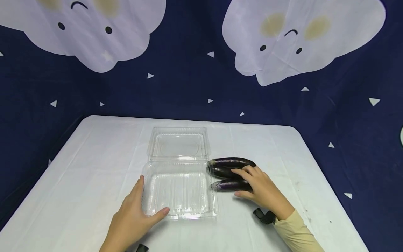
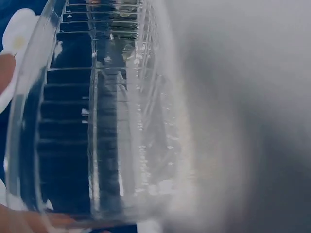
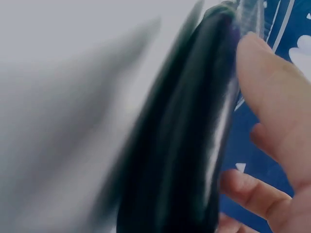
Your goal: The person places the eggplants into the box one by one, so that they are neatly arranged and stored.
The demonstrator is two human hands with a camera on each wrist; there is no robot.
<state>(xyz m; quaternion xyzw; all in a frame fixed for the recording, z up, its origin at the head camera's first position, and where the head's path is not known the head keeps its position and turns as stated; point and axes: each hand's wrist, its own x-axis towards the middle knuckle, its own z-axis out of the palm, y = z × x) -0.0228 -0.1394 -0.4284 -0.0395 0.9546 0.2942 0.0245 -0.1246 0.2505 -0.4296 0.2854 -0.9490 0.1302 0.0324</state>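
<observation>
Now the right hand [image 1: 263, 189], thumb and fingers parted, straddles the nearest eggplant [image 1: 229, 185] just right of the clear container [image 1: 179, 192], whose near-left corner the spread left hand [image 1: 133, 211] flanks: a grasping step, seemingly, calling for a pinch next.

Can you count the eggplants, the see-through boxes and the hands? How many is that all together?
Eggplants: 3
See-through box, open with its lid attached: 1
Hands: 2
Total: 6
</observation>
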